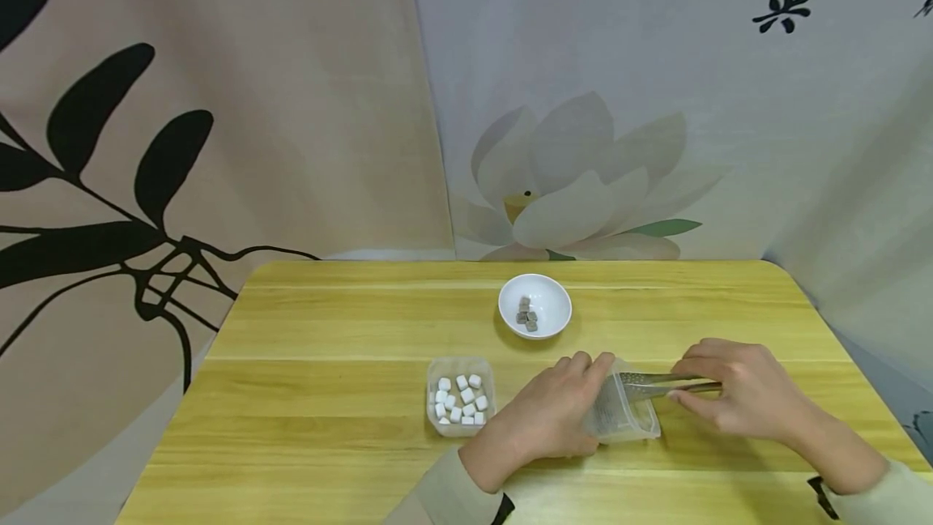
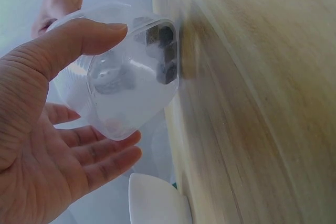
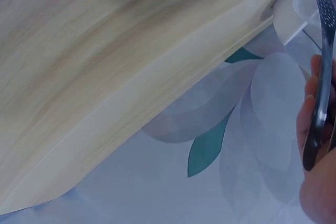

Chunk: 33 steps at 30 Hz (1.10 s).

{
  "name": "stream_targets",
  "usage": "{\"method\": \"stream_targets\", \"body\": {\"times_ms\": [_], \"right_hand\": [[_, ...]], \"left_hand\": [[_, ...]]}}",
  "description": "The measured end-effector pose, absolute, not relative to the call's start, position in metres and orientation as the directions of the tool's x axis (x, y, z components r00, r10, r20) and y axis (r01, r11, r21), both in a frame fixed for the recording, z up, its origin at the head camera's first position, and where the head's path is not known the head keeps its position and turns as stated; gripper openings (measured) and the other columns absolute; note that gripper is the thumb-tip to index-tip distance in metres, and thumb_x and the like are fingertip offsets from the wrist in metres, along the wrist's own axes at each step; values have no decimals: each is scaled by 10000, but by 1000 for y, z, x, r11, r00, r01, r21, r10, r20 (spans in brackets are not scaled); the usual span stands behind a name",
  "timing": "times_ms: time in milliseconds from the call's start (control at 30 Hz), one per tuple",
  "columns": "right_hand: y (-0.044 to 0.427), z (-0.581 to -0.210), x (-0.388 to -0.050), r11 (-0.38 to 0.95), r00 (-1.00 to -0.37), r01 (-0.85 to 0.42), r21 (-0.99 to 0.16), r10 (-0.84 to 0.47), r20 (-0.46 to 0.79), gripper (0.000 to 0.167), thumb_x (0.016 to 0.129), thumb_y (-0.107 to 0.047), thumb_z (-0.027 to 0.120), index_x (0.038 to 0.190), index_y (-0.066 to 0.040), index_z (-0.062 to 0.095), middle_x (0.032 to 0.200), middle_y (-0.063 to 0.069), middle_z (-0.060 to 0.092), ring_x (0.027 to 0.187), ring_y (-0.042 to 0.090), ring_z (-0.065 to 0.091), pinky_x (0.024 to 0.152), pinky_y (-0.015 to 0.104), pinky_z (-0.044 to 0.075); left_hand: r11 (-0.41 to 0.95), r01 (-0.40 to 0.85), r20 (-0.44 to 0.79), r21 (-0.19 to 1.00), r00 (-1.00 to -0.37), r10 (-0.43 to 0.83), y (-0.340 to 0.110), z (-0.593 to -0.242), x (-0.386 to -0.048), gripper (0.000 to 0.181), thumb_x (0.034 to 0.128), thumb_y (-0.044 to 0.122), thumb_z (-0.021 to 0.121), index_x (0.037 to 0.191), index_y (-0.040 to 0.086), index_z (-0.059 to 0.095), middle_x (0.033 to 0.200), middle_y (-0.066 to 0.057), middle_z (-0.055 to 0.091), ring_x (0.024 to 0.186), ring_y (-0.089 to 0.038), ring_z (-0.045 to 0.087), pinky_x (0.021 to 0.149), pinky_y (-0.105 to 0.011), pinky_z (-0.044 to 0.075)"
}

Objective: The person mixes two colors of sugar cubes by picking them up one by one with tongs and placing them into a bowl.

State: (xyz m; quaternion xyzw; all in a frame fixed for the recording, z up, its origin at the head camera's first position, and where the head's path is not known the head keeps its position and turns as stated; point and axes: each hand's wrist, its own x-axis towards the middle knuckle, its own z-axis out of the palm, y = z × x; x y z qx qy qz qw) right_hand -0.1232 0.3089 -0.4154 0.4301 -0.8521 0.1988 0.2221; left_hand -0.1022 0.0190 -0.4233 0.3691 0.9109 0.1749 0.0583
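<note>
Grips a tilted tub (image 1: 614, 420) of dark cubes (image 2: 168, 59) in the left hand (image 1: 550, 407), pinches tongs (image 3: 323, 82) reaching inside with the right hand (image 1: 751, 391), apparently fishing for a cube, and next probably needs to nip one and lift it toward the bowl (image 1: 555, 308) beyond the left hand.

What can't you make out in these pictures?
Tips of the tongs: in the head view, the cloudy plastic of the tilted container blurs them.
Dark cubes inside it: in the left wrist view, the plastic blurs them, so no sure count.
Container's base: in the head view, the left hand hides it.
White bowl: the left wrist view's bottom edge cuts it off.
Right hand: the right wrist view's right edge cuts it off.
</note>
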Motion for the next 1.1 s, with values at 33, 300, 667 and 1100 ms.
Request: {"method": "stream_targets", "body": {"times_ms": [33,300,667,1100], "right_hand": [[310,-414,-123,558,-535,-817,-146,-639,553,364,974,-532,691,834,-210,786,813,-132,686,645,36,618,527,190,476],[319,-403,-119,619,-571,-773,-141,-582,578,511,1022,-607,543,820,-214,800,833,-156,701,658,13,630,558,177,496],[335,-398,-117,648,-611,-735,-199,-505,610,498,983,-650,586,838,-225,802,838,-127,719,651,-42,591,519,138,435],[334,-385,-122,648,-623,-726,-230,-479,618,325,934,-540,740,859,-229,797,813,-108,717,651,-59,588,542,155,447]], "left_hand": [[666,652,23,363,-721,693,19,-423,-102,1033,699,329,985,1503,136,366,1131,9,534,911,-92,501,724,-185,450],[662,651,24,371,-720,694,19,-423,-104,994,697,316,987,1467,148,380,1121,11,534,900,-91,496,704,-184,442],[675,641,11,365,-728,686,20,-423,-103,1051,704,328,979,1529,140,357,1163,4,545,924,-93,511,736,-191,461],[678,640,4,362,-728,685,20,-423,-103,1033,701,321,979,1516,133,373,1137,13,534,903,-86,491,716,-188,448]]}}
